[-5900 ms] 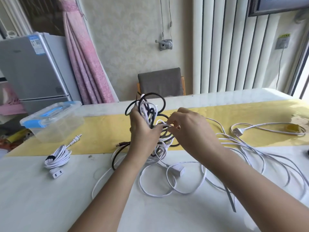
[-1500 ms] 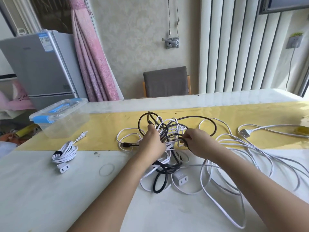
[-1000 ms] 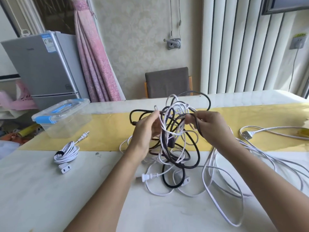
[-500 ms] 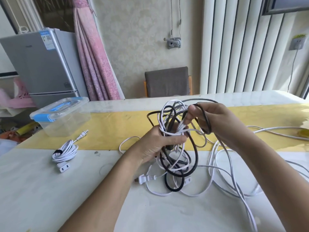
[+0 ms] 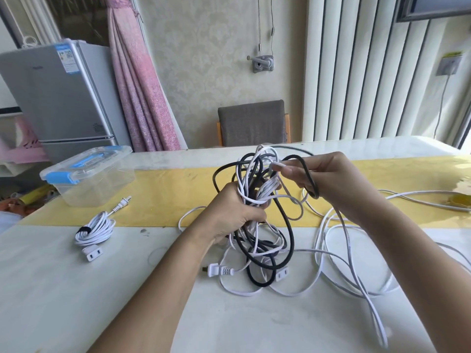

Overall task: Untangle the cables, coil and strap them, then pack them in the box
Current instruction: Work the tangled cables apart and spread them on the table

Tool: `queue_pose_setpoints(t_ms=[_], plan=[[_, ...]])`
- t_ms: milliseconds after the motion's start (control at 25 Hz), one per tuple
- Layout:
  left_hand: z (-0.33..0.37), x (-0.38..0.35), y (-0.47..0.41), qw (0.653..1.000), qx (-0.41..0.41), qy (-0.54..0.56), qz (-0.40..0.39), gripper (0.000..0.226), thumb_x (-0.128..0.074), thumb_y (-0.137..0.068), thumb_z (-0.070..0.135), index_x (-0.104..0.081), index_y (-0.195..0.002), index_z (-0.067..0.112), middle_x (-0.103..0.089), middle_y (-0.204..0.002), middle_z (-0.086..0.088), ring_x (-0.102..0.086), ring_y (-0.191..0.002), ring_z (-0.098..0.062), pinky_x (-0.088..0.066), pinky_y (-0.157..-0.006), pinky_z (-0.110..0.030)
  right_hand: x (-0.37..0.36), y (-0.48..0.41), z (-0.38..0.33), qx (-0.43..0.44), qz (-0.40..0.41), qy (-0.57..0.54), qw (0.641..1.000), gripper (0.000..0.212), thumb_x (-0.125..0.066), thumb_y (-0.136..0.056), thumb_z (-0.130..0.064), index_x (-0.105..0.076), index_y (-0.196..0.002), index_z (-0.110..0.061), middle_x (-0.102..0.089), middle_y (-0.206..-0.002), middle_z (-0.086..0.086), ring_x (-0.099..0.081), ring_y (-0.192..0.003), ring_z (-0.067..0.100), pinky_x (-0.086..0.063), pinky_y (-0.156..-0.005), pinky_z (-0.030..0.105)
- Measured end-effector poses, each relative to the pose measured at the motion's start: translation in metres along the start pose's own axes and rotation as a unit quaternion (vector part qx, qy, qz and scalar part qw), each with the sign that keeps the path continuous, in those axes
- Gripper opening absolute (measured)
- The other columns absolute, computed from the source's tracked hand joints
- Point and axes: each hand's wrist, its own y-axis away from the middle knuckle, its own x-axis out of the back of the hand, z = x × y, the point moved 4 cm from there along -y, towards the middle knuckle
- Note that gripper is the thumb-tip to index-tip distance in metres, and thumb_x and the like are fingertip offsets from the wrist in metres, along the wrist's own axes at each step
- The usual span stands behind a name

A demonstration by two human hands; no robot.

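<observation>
The left hand [image 5: 239, 212] has its fingers curled tight round the waist of the knotted bundle of black and white power cables [image 5: 265, 247], raised above the pale marble worktop [image 5: 63, 289]. At two o'clock from it, the right hand [image 5: 331, 179] pinches a thick black cable loop [image 5: 309, 174] and draws it outward.

The risk is that pulling this loop while the left fist clamps the core cinches the knot. Easing the left grip would probably let strands slide.

The white two-pin plug [image 5: 216, 270] dangling at six o'clock could snag in a loop, and the loose white cable lengths [image 5: 351, 250] at four o'clock may get dragged back in.

The strapped white cable coil [image 5: 95, 228] at nine o'clock and the lidded clear plastic box with blue latches [image 5: 89, 171] at ten o'clock lie well apart.
</observation>
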Motion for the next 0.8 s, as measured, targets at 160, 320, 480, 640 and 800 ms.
queue_pose_setpoints(t_ms=[160, 320, 480, 640, 800], plan=[[-0.007, 0.006, 0.001, 0.997, 0.027, 0.015, -0.076, 0.031, -0.074, -0.066, -0.005, -0.066, -0.095, 0.004, -0.070, -0.084, -0.012, -0.064, -0.081, -0.018, -0.052, -0.079, -0.034, 0.002, -0.002, 0.004, 0.041, 0.027, 0.267, 0.962, 0.020, -0.064, -0.087, -0.039, -0.076, -0.098, -0.028, -0.064, -0.059, -0.003, -0.050, -0.056, 0.010, -0.042, -0.055, 0.023], [-0.008, 0.002, 0.002, 0.994, 0.022, 0.043, -0.094, 0.026, -0.072, -0.076, 0.005, -0.067, -0.101, 0.005, -0.072, -0.097, -0.011, -0.067, -0.097, -0.025, -0.052, -0.091, -0.031, 0.009, -0.004, 0.006, 0.032, 0.034, 0.363, 0.931, 0.030, -0.060, -0.088, -0.046, -0.072, -0.081, -0.020, -0.060, -0.062, 0.009, -0.045, -0.057, 0.020, -0.037, -0.055, 0.030], [-0.004, -0.003, 0.004, 0.997, 0.002, 0.033, -0.072, 0.004, -0.070, -0.082, 0.014, -0.071, -0.085, 0.016, -0.073, -0.086, -0.005, -0.069, -0.083, -0.013, -0.050, -0.082, -0.025, 0.008, -0.006, 0.010, 0.025, -0.002, 0.389, 0.921, 0.032, -0.051, -0.094, -0.042, -0.069, -0.083, -0.019, -0.059, -0.065, 0.006, -0.049, -0.061, 0.019, -0.037, -0.056, 0.027], [-0.004, 0.003, 0.003, 0.994, -0.006, 0.102, -0.049, 0.017, -0.060, -0.083, 0.022, -0.068, -0.083, 0.007, -0.069, -0.081, -0.010, -0.062, -0.079, -0.022, -0.049, -0.076, -0.033, 0.003, -0.004, 0.000, 0.064, 0.000, 0.243, 0.968, 0.023, -0.056, -0.094, -0.034, -0.067, -0.081, -0.018, -0.056, -0.064, -0.001, -0.043, -0.059, 0.009, -0.033, -0.056, 0.018], [-0.006, 0.001, 0.007, 0.981, 0.014, 0.176, -0.079, 0.036, -0.060, -0.082, 0.023, -0.059, -0.098, -0.009, -0.065, -0.088, -0.023, -0.063, -0.083, -0.032, -0.050, -0.083, -0.045, 0.000, -0.001, -0.006, 0.068, -0.037, 0.138, 0.987, 0.016, -0.061, -0.091, -0.023, -0.069, -0.084, -0.011, -0.061, -0.066, -0.003, -0.049, -0.064, 0.001, -0.038, -0.061, 0.013]])
